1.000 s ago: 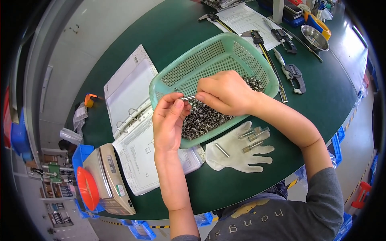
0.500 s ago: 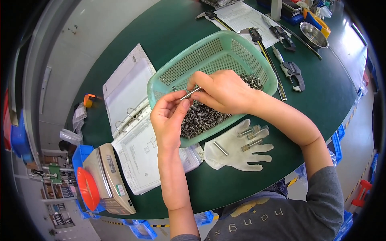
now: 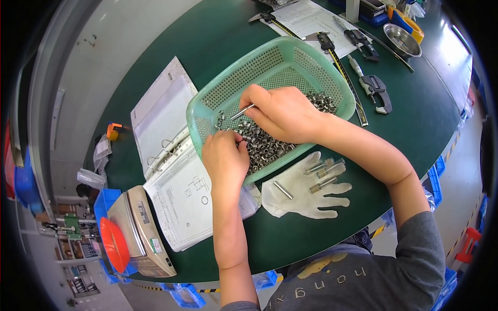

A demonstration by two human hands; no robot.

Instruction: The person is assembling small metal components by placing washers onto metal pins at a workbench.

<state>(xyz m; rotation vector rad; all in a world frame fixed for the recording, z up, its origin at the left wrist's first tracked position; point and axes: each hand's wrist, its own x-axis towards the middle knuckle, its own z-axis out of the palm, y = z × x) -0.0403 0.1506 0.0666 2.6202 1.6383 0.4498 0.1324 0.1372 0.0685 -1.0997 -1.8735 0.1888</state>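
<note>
- Pin (image 3: pixel 242 111), slim, straight and of shiny metal, held above the left part of a green basket, its bare end pointing left and slightly toward the near side.
- Right hand (image 3: pixel 287 115) of the seated person, pinching the pin between thumb and curled index finger; the grip is closed on it.
- Left hand (image 3: pixel 224 155), bent over the basket's near left rim, fingertips beside the heap inside; from where I stand I cannot tell whether they grip anything.
- Small metal rings (image 3: pixel 270 150), a great many, heaped loosely across the basket's near part and up its right end, under both hands.
- Green basket (image 3: pixel 311 62), plastic, oblong, with perforated walls, set on a dark green table (image 3: pixel 311 238).
- White glove (image 3: pixel 303 205), lying flat just to the near side of the basket, fingers toward the right; on it rest a short metal cylinder (image 3: pixel 283 190) and some clear tubes (image 3: pixel 324 184).
- Ring binder (image 3: pixel 163 103), open left of the basket, with drawings on its near page.
- Weighing scale (image 3: pixel 150 233), beige, at the near left, beside a red-orange pan (image 3: pixel 114 244).
- Digital calipers (image 3: pixel 326 42), digital micrometers (image 3: pixel 374 88) and a round steel bowl (image 3: pixel 402 40), laid out toward the far right.
</note>
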